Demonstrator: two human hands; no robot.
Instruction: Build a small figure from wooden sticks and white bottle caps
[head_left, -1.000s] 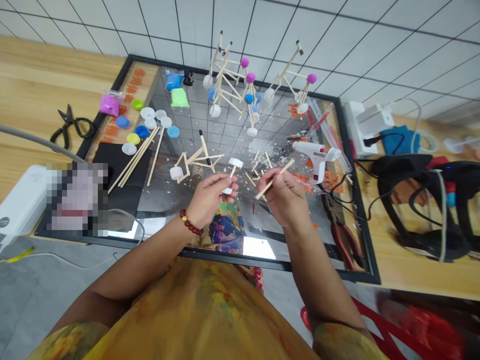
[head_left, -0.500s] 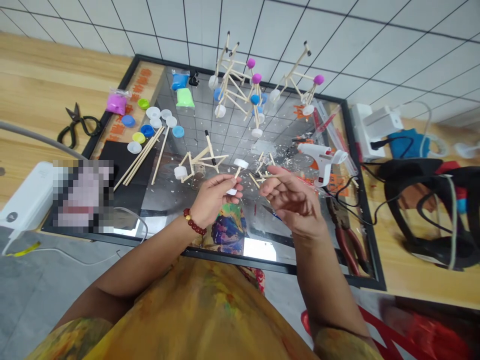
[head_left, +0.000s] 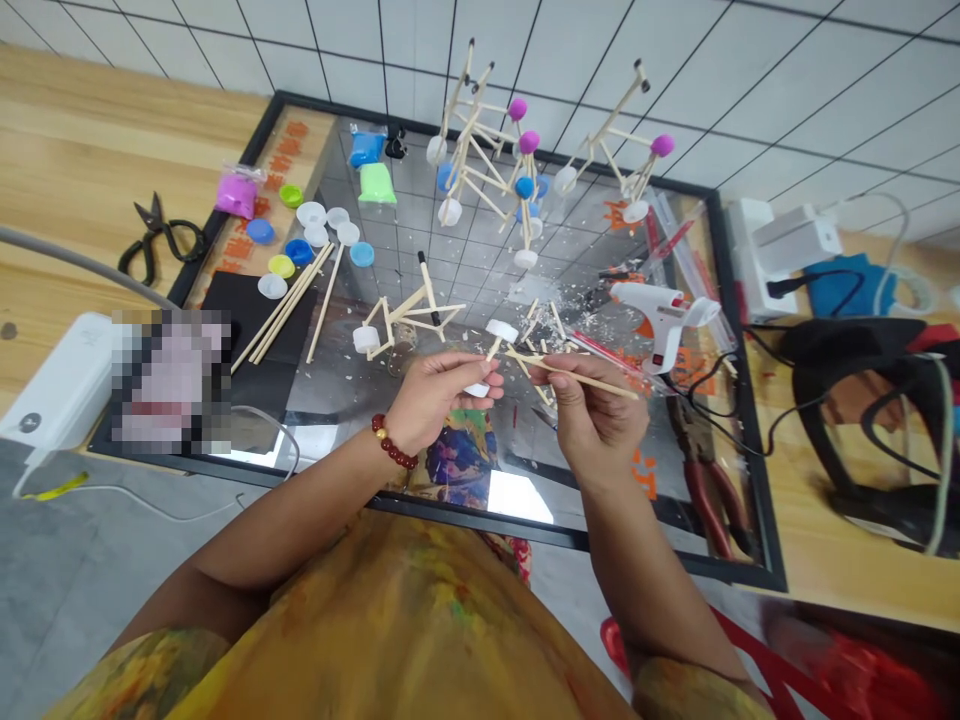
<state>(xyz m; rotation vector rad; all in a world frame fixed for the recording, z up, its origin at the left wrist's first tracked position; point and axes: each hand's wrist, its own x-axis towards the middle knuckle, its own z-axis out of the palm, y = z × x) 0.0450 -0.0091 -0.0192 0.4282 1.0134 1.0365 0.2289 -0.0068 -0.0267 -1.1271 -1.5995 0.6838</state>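
Stick-and-cap piece point(head_left: 489, 352) sits in the left hand point(head_left: 439, 400), held above the mirror near its front edge: a short wooden stick with one white plastic cap point(head_left: 501, 330) on top and a second white cap point(head_left: 477, 390) below. The left fingers point(head_left: 469, 375) curl closed around it. The right hand point(head_left: 596, 415) pinches a long thin wooden stick point(head_left: 596, 379) between thumb and forefinger, its far end just beside the short stick; whether they touch is hard to tell.

Both grips are light, so a slipped pinch could send the long stick knocking into a cap or dropping among the white crumbs point(head_left: 574, 340). Any cap seated loosely could also twist off under pressure. The glue gun point(head_left: 660, 320) lies close to the right hand, and a snagged black cable point(head_left: 712, 385) could drag it.

Around them are one glue gun, one pair of black scissors point(head_left: 154, 240), one pair of red-handled pliers point(head_left: 709, 490), three upright stick frames point(head_left: 525, 170), one low stick frame point(head_left: 401, 325), five loose white caps point(head_left: 322, 225) and three blue caps point(head_left: 300, 252).
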